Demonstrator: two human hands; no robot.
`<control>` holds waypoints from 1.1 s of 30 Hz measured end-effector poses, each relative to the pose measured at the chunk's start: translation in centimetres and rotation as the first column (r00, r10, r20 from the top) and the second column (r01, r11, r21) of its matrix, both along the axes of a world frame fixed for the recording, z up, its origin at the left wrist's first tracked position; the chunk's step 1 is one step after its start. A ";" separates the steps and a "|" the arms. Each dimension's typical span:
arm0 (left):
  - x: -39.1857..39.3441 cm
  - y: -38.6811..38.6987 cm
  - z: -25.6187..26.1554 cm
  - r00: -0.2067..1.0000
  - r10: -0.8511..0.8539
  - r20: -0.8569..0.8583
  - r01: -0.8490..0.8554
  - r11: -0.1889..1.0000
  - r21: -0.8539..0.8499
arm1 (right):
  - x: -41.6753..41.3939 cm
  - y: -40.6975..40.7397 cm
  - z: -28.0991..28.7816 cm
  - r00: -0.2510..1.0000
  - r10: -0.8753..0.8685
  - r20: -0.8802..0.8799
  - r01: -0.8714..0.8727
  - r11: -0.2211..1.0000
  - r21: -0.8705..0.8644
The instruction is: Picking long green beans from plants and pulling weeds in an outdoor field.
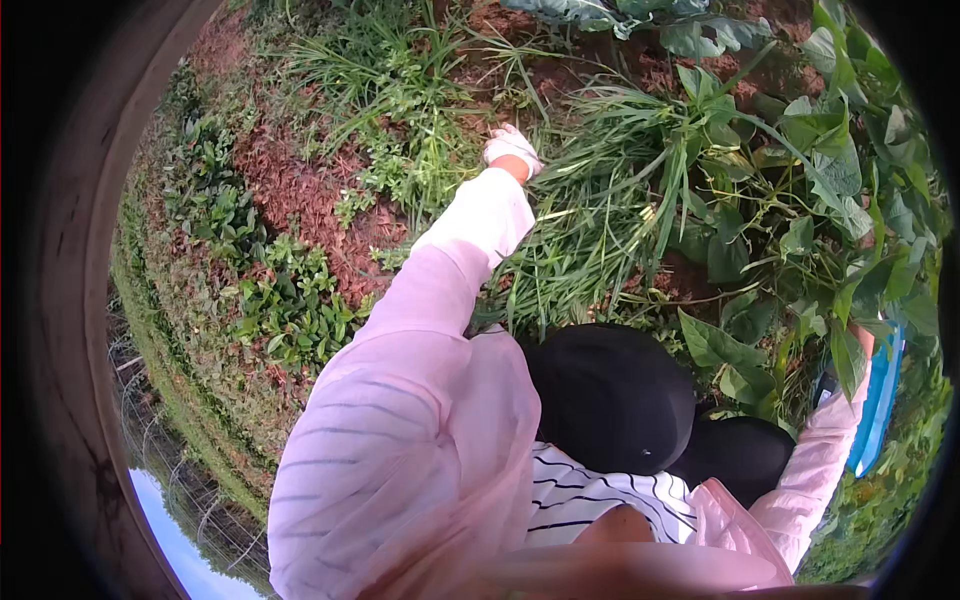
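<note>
My left hand (pixel 512 148), in a whitish glove, reaches down to the ground among the weeds. Its fingers look curled, but whether they hold a stem is too small to tell. Just right of it lies a thick heap of long green grass blades (pixel 592 202). Low leafy weeds (pixel 427 161) grow close on its left. My right arm (pixel 821 435) stretches along the right side into broad-leaved plants (pixel 832 157). Leaves cover most of my right hand, with only a bit near the wrist (pixel 864 341) showing. A blue plastic container (pixel 879 405) is beside that wrist.
My black-clad knees (pixel 615 397) are bent close to the grass. Reddish soil with dry litter (pixel 315 217) lies to the left, with dark-leaved shrubs (pixel 292 300) along it. Large blue-green leaves (pixel 712 36) stand at the top. A wire fence (pixel 180 480) shows at lower left.
</note>
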State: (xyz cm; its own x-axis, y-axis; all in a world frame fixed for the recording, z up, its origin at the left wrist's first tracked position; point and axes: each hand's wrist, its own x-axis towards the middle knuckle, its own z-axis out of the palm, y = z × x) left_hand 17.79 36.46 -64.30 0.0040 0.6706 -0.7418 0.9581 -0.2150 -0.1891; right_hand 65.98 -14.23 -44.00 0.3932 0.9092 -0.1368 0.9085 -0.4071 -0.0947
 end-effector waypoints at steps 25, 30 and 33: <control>-1.0 0.7 6.4 0.825 -0.150 0.545 0.203 0.978 -0.038 | 4.2 2.8 -3.7 0.921 0.350 0.170 -0.337 0.936 -0.099; -3.7 3.5 3.3 0.941 -0.324 0.097 0.318 0.945 0.076 | -0.9 5.0 -0.3 0.971 0.231 0.053 -0.233 0.972 0.017; -5.2 4.0 2.4 0.926 -0.378 0.010 0.373 0.916 0.147 | -1.9 5.6 0.4 0.972 0.224 0.072 -0.228 0.973 0.044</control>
